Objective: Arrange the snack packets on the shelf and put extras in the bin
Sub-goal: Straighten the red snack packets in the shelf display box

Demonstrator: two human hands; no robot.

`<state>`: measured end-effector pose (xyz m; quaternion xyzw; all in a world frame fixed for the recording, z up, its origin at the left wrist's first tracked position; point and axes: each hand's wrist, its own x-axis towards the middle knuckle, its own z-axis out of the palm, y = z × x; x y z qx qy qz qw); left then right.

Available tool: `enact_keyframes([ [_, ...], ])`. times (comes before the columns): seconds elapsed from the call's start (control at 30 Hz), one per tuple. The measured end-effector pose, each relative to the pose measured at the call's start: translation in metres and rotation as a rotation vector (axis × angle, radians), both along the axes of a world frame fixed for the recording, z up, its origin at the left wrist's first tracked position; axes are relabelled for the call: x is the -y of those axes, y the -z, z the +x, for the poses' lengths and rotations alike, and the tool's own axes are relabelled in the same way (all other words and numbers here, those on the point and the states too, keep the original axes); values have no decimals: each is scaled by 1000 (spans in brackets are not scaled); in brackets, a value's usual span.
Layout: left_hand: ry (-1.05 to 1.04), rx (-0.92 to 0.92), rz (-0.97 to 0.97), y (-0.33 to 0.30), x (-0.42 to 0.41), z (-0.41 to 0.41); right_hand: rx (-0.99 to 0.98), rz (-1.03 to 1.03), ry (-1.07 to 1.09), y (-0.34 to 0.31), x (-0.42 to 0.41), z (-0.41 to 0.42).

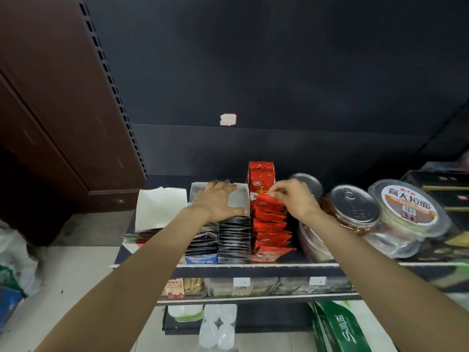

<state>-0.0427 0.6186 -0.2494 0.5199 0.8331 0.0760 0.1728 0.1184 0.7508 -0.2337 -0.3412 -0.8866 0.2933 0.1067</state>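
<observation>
On the dark metal shelf [317, 266], hands sort packets.
Round clear plastic tub [408, 212], right, reads 高大拉面. Left hand [220, 199] rests flat on the white cardboard box [239, 199]; right hand [291, 196], grip narrow, pinches a red foil snack packet [266, 199] by its top edge, mid-shelf: light, crinkly, probably slippery.

Clear tubs with metal lids [354, 208] right on shelf; torn sticker [228, 119] on back panel; green bag [340, 326], perhaps tissues, below.

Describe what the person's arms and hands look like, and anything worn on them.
Both forearms are bare as far as the frame shows: no sleeves, and no watch or bracelet visible. The left hand and right hand wear no gloves, and no rings are visible.
</observation>
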Motion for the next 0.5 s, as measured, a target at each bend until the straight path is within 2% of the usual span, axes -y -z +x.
enact_keyframes([
  [0.2, 7, 5, 29, 1, 0, -1, -155, 73, 80, -12, 9, 4],
  [0.5, -82, 324, 293, -20, -1, 5, -325, 147, 131, -54, 8, 5],
])
